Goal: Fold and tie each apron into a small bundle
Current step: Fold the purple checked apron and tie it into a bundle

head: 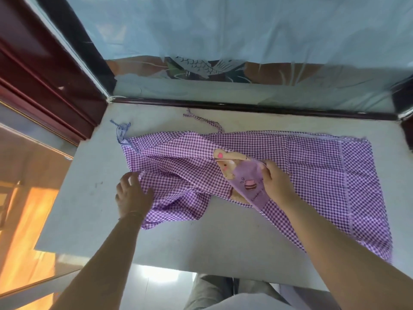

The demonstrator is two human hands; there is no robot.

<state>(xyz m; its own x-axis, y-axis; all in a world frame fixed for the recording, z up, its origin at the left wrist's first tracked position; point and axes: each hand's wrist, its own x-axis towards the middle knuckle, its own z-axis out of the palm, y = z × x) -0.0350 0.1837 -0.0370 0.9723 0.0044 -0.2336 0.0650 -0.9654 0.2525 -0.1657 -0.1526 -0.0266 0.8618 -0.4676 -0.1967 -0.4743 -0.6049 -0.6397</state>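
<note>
A purple-and-white checked apron [312, 175] lies spread and partly rumpled across the pale table [93, 211]. Its lilac pocket patch with a cartoon bear [242, 177] is folded up near the middle. My right hand [276, 177] pinches the cloth at the pocket's upper edge, thumb and fingers curled round it. At the apron's left edge my left hand [131, 193] touches the rumpled cloth with fingers spread. One tie string [121, 130] lies knotted at the far left corner, and another [205, 120] trails toward the back.
A glass panel with a dark frame [245, 106] rises along the table's far edge, with a painted fish picture behind it. Dark red woodwork [44, 74] stands at the left. The table's near edge is close to my legs.
</note>
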